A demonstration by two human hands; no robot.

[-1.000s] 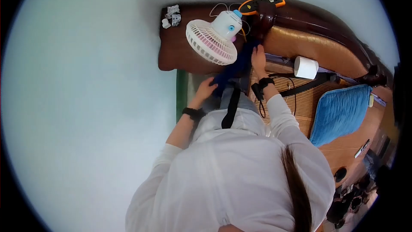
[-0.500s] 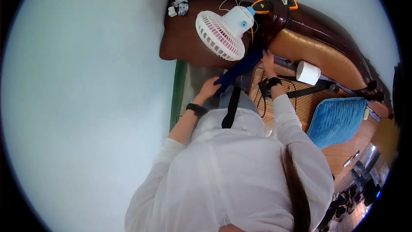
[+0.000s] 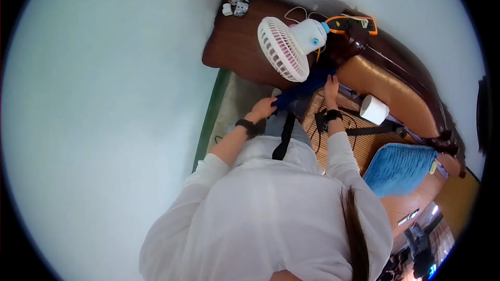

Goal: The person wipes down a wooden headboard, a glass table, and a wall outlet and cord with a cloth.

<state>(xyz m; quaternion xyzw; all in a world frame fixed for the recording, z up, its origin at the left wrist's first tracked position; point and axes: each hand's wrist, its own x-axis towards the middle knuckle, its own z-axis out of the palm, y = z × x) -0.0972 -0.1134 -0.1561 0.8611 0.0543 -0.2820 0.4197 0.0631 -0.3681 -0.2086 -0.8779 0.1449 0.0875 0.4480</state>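
A dark blue piece of cloth (image 3: 303,90) stretches between my two hands, above my lap; its exact kind I cannot make out. My left hand (image 3: 264,108) is closed on its near left end. At the far right end, my right hand (image 3: 331,88) grips the cloth beside the bench's backrest. Part of the cloth lies in shadow under the white fan (image 3: 285,47), which stands on a brown wooden table (image 3: 234,36) just beyond. Black bands circle both wrists.
Right of me is a slatted wooden bench (image 3: 338,148) with a white paper roll (image 3: 374,109), a black strap (image 3: 377,131) and a blue cushion (image 3: 401,169). An orange-edged power strip (image 3: 354,24) lies behind the fan. Crumpled packets (image 3: 240,3) sit on the table's far corner. A pale wall (image 3: 104,114) rises at left.
The camera view has turned slightly, so the fan and table appear farther right and the cushion lower. Both hands still hold the cloth, which looks a little more bunched between them.
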